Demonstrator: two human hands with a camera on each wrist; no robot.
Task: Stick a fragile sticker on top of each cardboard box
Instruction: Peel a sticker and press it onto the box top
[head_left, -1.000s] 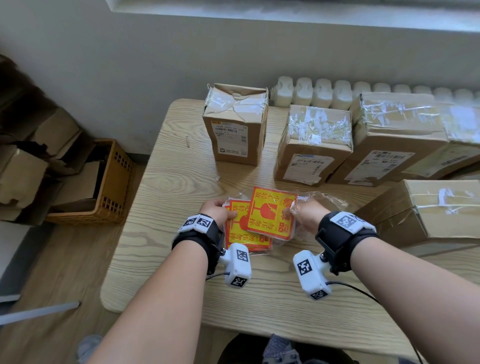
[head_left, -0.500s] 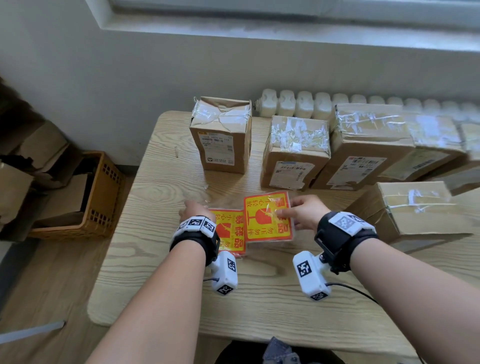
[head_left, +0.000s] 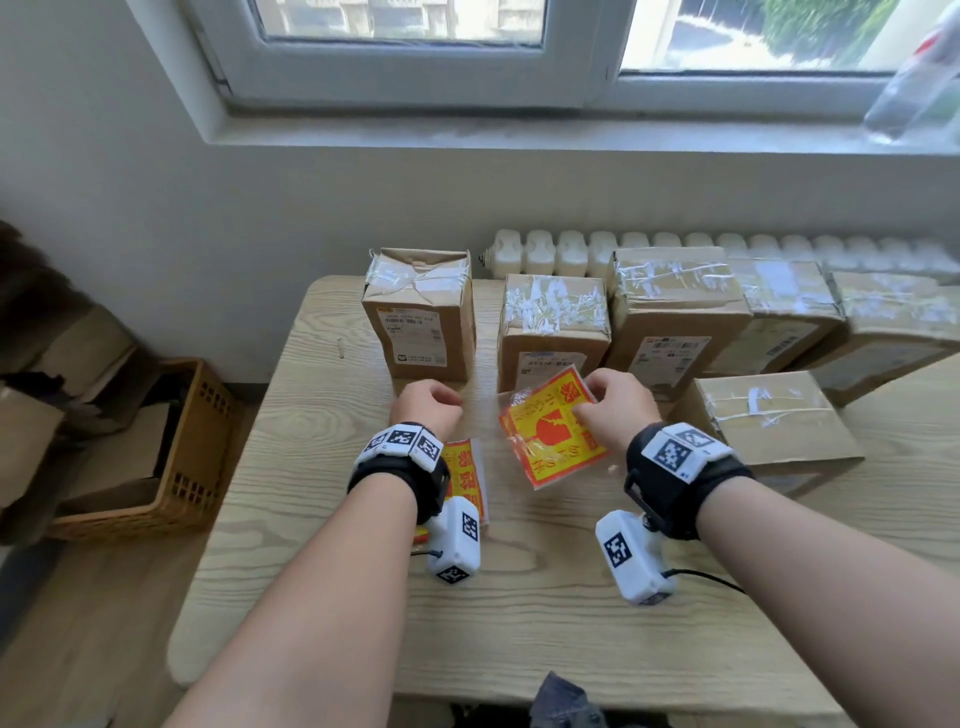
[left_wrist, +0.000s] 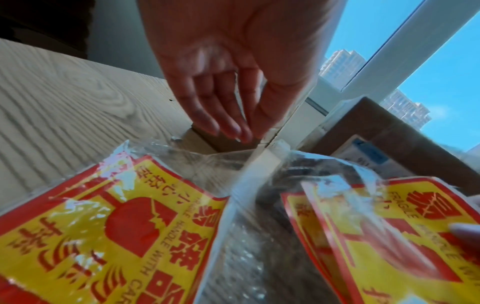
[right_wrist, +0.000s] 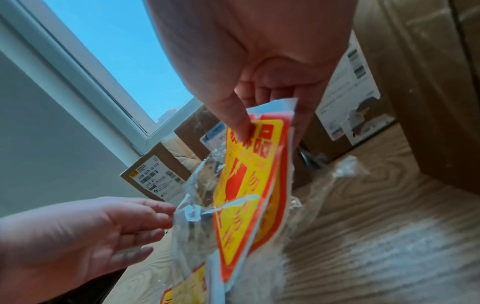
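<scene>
The right hand holds a yellow-and-red fragile sticker lifted off the wooden surface and tilted, in front of the row of cardboard boxes. The right wrist view shows the thumb pressed on the printed face near its top edge with the other fingers curled behind the sheet, so the sticker is pinched between them. Crinkled clear plastic wrap hangs along the sticker's left edge.

The left hand hovers above the surface just left of the sticker, holding nothing; its fingers are relaxed, close together and slightly bent, pointing down and forward. Under the left wrist a pack of further fragile stickers lies flat on the surface in its clear wrap.

Along the far edge stand the cardboard boxes, taped over their tops: a tall narrow box at the left, a second box beside it, a larger third box, and more running off to the right. A low, flat box lies nearer, just right of the right hand. None of the visible box tops carries a fragile sticker.

Behind the boxes is a white radiator under a window. A wicker basket holding cardboard scraps sits on the floor to the left.
</scene>
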